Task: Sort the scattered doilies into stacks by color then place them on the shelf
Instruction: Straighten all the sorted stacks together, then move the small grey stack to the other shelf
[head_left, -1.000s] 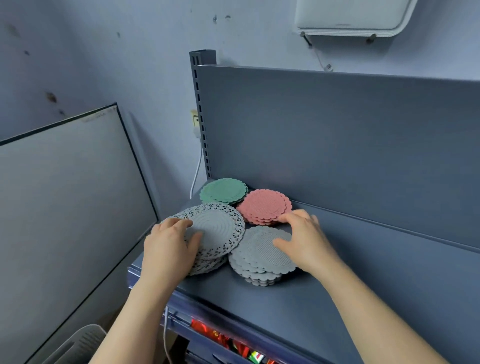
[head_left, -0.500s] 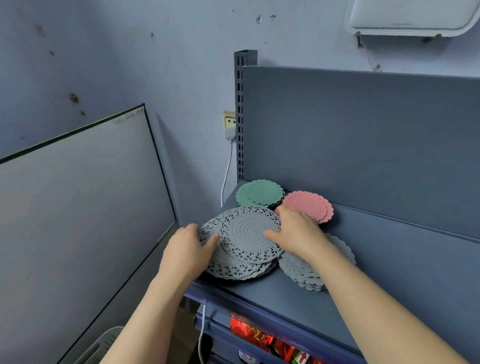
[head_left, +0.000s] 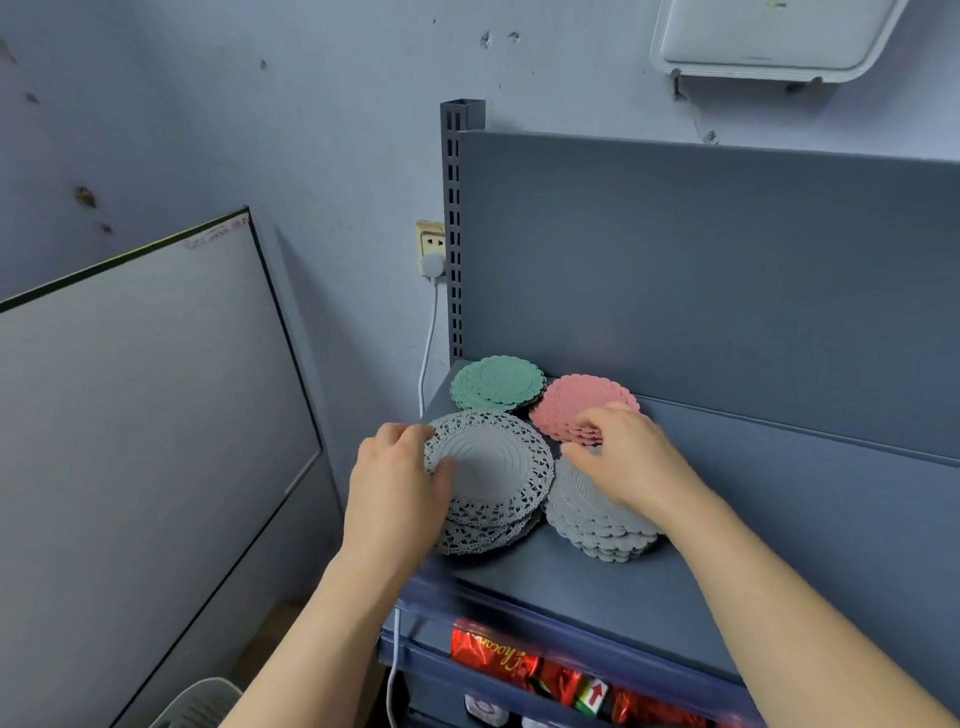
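Note:
Four doily stacks sit at the left end of the grey-blue shelf. At the back are a green stack and a pink stack. In front lie a lacy grey stack and a plain scalloped grey stack. My left hand rests on the left edge of the lacy grey stack, thumb on top. My right hand lies flat over the scalloped grey stack, with its fingertips touching the front edge of the pink stack.
The shelf's back panel and slotted upright post stand behind the stacks. A large white board leans against the wall at left. A wall socket with a white plug and cable is beside the post. Red snack packets lie on the shelf below.
My right hand has moved off the lacy grey stack to the scalloped grey stack and the pink stack's edge. My left hand stays on the lacy stack. The view has shifted left.

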